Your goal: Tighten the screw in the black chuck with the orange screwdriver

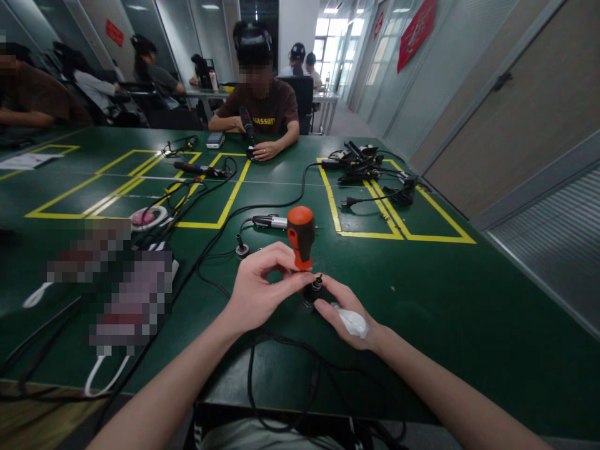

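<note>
An orange and dark grey screwdriver stands upright in front of me, handle up. My left hand is closed with thumb and fingers pinched around its lower end; the shaft and tip are hidden. Just to the right, a small dark round part with a metal-ringed post rests low by the table. My right hand grips this part between thumb and fingers, and a white patch covers the base of its thumb. Whether the screwdriver touches the part cannot be made out.
Beyond my hands lie a silver and black pen-like tool and a small round part with a post. Cables cross the green table. Tangled black tools lie back right. Across the table a person works with a power screwdriver.
</note>
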Available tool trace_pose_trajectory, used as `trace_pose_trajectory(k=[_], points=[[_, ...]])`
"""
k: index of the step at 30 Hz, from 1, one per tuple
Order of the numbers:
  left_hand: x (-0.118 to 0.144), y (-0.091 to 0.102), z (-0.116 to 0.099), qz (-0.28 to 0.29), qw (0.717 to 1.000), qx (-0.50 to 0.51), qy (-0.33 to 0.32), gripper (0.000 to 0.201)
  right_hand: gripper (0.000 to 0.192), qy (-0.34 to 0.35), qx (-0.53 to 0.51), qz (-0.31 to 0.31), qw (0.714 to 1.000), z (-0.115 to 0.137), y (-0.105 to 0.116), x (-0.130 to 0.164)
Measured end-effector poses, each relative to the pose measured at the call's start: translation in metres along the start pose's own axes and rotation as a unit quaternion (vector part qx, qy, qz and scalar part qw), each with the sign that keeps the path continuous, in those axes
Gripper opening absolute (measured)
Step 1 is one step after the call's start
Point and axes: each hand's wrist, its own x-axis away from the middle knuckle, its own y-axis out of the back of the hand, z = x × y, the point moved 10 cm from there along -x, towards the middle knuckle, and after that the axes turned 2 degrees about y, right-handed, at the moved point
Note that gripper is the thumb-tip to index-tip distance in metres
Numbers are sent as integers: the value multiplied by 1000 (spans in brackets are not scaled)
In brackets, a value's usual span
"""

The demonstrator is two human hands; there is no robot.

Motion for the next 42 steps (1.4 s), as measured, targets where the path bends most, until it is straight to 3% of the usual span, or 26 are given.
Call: trace_pose_trajectory(k=[8,19,33,38,42], points=[[2,-4,9,16,996,58,58,25,32,2,-3,-14,1000,-1,1,1],[2,-4,-1,41,998,20,34,23,29,0,0,-8,1000,1,2,1],[-4,-7,4,26,994,99,46,14,29,2,-8,-9,1000,-2,2,1],[-12,-15,3,50,992,106,47,13,27,1,-4,-14,1000,-2,2,1],[-16,-23,7,94,986,84,106,20,28,-5,-1,-11,1000,-3,1,0]])
